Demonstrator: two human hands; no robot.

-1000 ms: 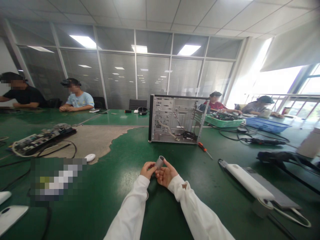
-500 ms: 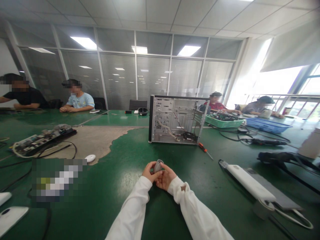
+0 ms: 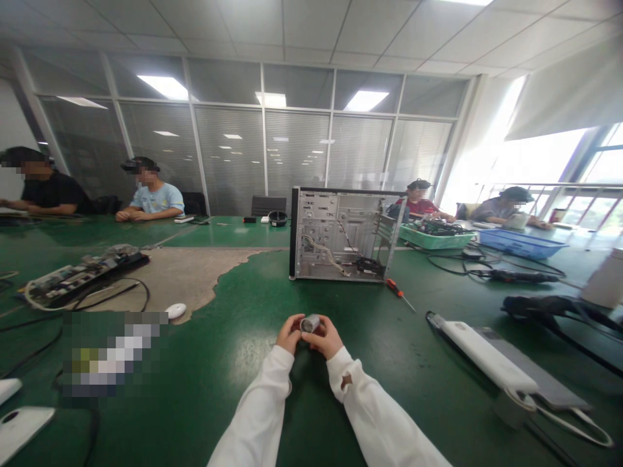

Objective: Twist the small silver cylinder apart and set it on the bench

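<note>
A short grey metal cylinder (image 3: 310, 323) lies sideways between my fingertips, above the green tabletop (image 3: 233, 350). My left hand (image 3: 290, 334) pinches its left end. My right hand (image 3: 326, 338) holds the other end, and its fingers hide part of that side. White sleeves cover both forearms. The nearest tool is a red-handled screwdriver (image 3: 399, 292), lying up and to the right of my hands.
An open computer case (image 3: 341, 233) stands ahead with loose wires inside. A white mouse (image 3: 175, 311), a cabled circuit board (image 3: 82, 275) and a pixelated patch lie left. A white power strip (image 3: 487, 347) and cables lie right. Several people sit beyond, near green and blue baskets.
The cylinder has turned from standing tilted upward to lying sideways between my fingers. My hands have drawn closer together around it.
</note>
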